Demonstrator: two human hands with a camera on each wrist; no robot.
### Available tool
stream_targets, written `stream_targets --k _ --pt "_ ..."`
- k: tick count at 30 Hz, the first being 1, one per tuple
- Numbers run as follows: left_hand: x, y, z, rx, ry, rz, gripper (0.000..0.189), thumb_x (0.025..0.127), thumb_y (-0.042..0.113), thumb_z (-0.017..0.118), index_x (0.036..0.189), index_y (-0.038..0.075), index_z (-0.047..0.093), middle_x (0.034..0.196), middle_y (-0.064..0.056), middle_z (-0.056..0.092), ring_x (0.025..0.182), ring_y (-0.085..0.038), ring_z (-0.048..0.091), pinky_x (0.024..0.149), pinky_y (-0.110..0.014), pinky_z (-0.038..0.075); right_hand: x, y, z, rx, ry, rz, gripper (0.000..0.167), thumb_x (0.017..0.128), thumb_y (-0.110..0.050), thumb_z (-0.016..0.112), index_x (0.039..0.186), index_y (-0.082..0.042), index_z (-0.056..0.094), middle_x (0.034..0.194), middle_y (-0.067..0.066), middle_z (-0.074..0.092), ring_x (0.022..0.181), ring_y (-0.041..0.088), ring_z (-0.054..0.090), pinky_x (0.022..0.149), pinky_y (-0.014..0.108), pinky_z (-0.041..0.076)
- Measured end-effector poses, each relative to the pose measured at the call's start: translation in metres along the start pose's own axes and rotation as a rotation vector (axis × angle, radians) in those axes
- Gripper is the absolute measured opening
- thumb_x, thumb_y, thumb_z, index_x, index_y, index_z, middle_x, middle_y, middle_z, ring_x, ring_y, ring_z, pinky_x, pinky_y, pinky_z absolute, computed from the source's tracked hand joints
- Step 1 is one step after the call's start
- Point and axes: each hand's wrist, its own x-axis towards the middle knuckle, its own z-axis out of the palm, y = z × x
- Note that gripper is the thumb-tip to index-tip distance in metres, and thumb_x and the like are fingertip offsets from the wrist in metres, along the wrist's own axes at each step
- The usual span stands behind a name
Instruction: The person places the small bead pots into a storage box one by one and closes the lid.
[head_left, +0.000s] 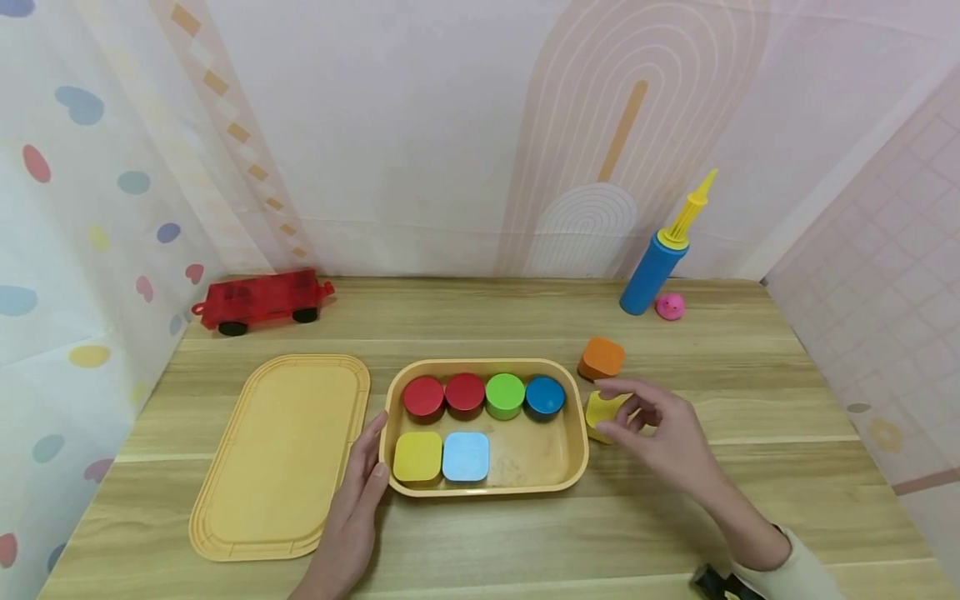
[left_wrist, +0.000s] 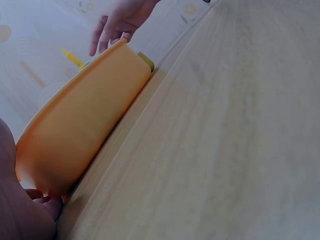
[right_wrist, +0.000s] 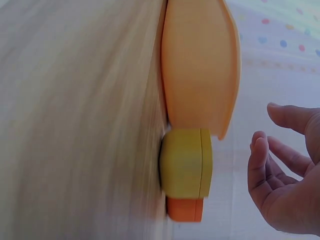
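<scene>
In the head view, the right hand (head_left: pixel 660 425) covers part of a yellow block (head_left: pixel 600 408), and the bottom edge cuts off a black object (head_left: pixel 722 583). The left wrist view hides the contents of the tray (left_wrist: pixel 95 112); the right crops it, the yellow block partly masking an orange one (right_wrist: pixel 185 210).

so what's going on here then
A person's left hand rests against the left end of a yellowish tray holding four round pieces and two square ones. Their right hand hovers by a yellow block just right of the tray, not gripping it. An orange block sits behind that, also outside the tray. A flat panel lies to the left.
</scene>
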Motion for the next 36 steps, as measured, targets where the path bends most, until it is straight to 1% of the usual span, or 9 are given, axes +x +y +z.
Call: stream_targets --k 4,8,11,14,20,25,27,31,36 --pt "0.000 0.000 0.000 -0.006 0.003 0.014 0.054 0.122 0.019 0.039 0.176 0.020 0.029 0.182 -0.010 0.028 0.164 -0.013 0.024 0.117 -0.004 0.028 -0.002 0.006 -0.007 -0.004 0.028 0.001 0.045 0.088 0.009 0.089 0.130 -0.002 0.077 0.111 0.018 0.076 0.079 0.009 0.066 0.068 0.019 0.060" --pt "0.000 0.000 0.000 -0.008 0.001 0.013 0.054 0.123 0.019 0.039 0.176 0.019 0.029 0.182 -0.010 0.027 0.165 -0.014 0.024 0.117 -0.004 0.028 -0.003 0.011 -0.012 -0.016 0.042 0.017 0.045 0.088 0.009 0.089 0.130 0.000 0.077 0.112 0.017 0.076 0.082 0.009 0.066 0.070 0.018 0.060" --pt "0.000 0.000 0.000 -0.007 0.001 0.013 0.054 0.123 0.019 0.039 0.176 0.019 0.029 0.182 -0.010 0.027 0.165 -0.015 0.024 0.117 -0.003 0.028 -0.004 0.015 -0.014 -0.039 0.041 0.032 0.046 0.088 0.007 0.090 0.131 -0.001 0.077 0.113 0.015 0.076 0.086 0.011 0.066 0.075 0.018 0.059" --pt "0.000 -0.001 0.000 -0.005 0.004 0.015 0.054 0.122 0.019 0.039 0.175 0.018 0.030 0.182 -0.010 0.028 0.164 -0.013 0.024 0.117 -0.003 0.028 -0.004 0.018 -0.016 -0.080 0.023 0.061 0.047 0.089 0.003 0.091 0.133 -0.002 0.077 0.119 0.014 0.077 0.096 0.016 0.068 0.083 0.019 0.059" --pt "0.000 -0.001 0.000 -0.002 0.004 0.015 0.054 0.122 0.019 0.039 0.175 0.019 0.030 0.182 -0.010 0.028 0.164 -0.013 0.024 0.117 -0.003 0.028 -0.002 0.025 -0.018 -0.133 -0.052 0.147 0.056 0.090 -0.005 0.093 0.142 -0.002 0.072 0.137 0.016 0.072 0.118 0.032 0.068 0.096 0.030 0.061" --pt "0.000 -0.001 0.000 0.002 -0.001 0.009 0.054 0.123 0.020 0.039 0.176 0.020 0.029 0.182 -0.010 0.027 0.166 -0.021 0.023 0.117 -0.003 0.028 0.000 0.029 -0.018 -0.134 -0.099 0.178 0.061 0.089 -0.008 0.095 0.145 -0.001 0.070 0.140 0.019 0.070 0.125 0.038 0.066 0.100 0.041 0.062" --pt "0.000 -0.001 0.000 0.006 -0.001 0.009 0.054 0.123 0.020 0.039 0.176 0.020 0.029 0.182 -0.010 0.027 0.166 -0.022 0.023 0.117 -0.003 0.028 0.000 0.031 -0.018 -0.128 -0.116 0.184 0.062 0.089 -0.008 0.095 0.145 0.000 0.070 0.140 0.020 0.070 0.126 0.038 0.065 0.101 0.046 0.063" --pt "0.000 -0.001 0.000 0.007 0.003 0.016 0.054 0.123 0.019 0.039 0.175 0.019 0.029 0.182 -0.010 0.027 0.165 -0.015 0.023 0.117 -0.003 0.027 0.001 0.033 -0.016 -0.122 -0.143 0.193 0.061 0.089 -0.008 0.095 0.145 0.000 0.070 0.141 0.019 0.070 0.126 0.037 0.066 0.103 0.052 0.062" --pt "0.000 -0.001 0.000 0.005 0.006 0.025 0.054 0.122 0.018 0.039 0.175 0.018 0.030 0.182 -0.010 0.028 0.163 -0.007 0.024 0.117 -0.003 0.027 0.001 0.036 -0.014 -0.128 -0.156 0.188 0.059 0.090 -0.007 0.094 0.144 0.000 0.071 0.142 0.018 0.071 0.123 0.035 0.068 0.103 0.054 0.062"
